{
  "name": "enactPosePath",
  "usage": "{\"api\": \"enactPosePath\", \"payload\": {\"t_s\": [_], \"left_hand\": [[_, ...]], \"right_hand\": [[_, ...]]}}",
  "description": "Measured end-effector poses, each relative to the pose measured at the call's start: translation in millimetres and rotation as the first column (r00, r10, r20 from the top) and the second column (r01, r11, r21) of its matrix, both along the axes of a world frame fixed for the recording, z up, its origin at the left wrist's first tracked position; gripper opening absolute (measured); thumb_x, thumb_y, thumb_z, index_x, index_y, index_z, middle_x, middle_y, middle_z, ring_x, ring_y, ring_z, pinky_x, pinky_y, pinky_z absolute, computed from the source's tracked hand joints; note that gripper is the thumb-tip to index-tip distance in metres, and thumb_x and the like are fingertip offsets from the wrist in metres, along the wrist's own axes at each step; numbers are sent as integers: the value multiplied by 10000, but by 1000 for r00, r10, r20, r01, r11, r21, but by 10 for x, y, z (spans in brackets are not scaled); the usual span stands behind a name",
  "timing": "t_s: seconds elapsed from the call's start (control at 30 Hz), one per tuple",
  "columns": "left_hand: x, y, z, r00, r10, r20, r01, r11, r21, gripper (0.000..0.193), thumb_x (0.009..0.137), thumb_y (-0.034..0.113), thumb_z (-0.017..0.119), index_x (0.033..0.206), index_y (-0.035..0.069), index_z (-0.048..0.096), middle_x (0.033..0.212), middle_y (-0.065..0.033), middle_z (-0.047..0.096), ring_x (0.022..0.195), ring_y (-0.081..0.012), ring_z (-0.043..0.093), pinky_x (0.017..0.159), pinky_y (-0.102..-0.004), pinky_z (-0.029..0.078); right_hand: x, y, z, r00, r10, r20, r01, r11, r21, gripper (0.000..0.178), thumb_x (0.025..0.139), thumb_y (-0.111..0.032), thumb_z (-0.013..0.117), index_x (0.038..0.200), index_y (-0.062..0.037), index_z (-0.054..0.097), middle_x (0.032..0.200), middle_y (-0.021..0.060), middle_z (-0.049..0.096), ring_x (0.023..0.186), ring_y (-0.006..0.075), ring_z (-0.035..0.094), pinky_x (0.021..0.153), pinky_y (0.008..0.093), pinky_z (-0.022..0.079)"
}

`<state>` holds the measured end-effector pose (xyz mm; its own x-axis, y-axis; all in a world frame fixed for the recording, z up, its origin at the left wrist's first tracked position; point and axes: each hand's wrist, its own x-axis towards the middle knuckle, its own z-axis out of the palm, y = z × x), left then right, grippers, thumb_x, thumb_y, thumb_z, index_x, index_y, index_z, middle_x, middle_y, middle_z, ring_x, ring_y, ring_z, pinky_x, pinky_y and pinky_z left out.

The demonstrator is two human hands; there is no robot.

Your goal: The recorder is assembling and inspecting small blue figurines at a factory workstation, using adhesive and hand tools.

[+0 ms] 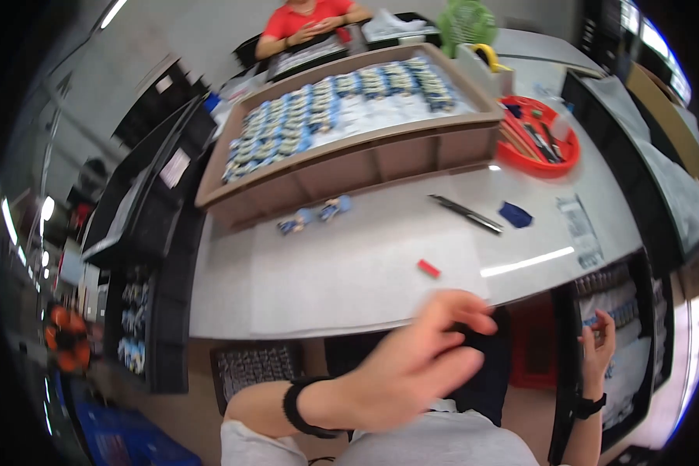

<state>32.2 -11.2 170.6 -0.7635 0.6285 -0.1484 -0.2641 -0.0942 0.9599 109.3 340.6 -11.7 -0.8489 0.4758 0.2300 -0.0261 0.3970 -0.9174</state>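
Observation:
My left hand (423, 365) is raised over the table's near edge, blurred by motion, its fingers loosely bent and apart with nothing seen in them. Off to the right, my right hand (598, 349) is over a black bin (646, 311) of small blue-and-white pieces. Its fingers look apart, and I make out nothing held. A small red block (428, 268) lies on the white sheet (349, 287), beyond my left hand. Two small blue-and-beige figurines (334, 207) rest against the front of a large brown tray (349, 167), which contains rows of similar figurines.
A dark pen-like tool (466, 213), a dark blue scrap (515, 214) and a clear bag (579, 231) lie on the table's right side. Behind them is a red basket (571, 159) of tools. Black bins (170, 311) stand at left. Across the table sits a person in red (291, 23).

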Motion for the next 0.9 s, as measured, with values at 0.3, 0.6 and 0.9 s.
{"api": "enactPosePath", "payload": {"t_s": [0.3, 0.6, 0.9], "left_hand": [[585, -217, 505, 912, 176, -371, -77, 961, 267, 255, 887, 132, 447, 1073, -39, 413, 921, -172, 513, 855, -238, 513, 722, -319, 407], [498, -413, 304, 690, 115, -715, -194, 980, -30, 267, 847, 76, 478, 1094, -22, 449, 1022, -149, 498, 1016, -241, 481, 854, -348, 382], [-443, -646, 42, 447, -59, -893, -428, 862, -271, 236, 711, 9, 534, 945, -17, 551, 921, -154, 559, 933, -346, 516, 799, -414, 431]], "right_hand": [[-1147, -2526, 516, 652, 716, -250, -753, 649, -104, 377, 752, 74, 589, 1108, -29, 515, 981, 68, 504, 780, 116, 528, 651, 222, 457], [-1352, -3195, 375, 555, 793, -250, -819, 573, 2, 339, 728, 56, 595, 1051, -33, 543, 949, 72, 529, 674, 82, 516, 484, 193, 384], [-1322, -3138, 600, 595, 517, -616, -800, 461, -385, 322, 724, 19, 624, 1033, -14, 539, 911, 41, 541, 694, 63, 502, 580, 209, 408]]}}
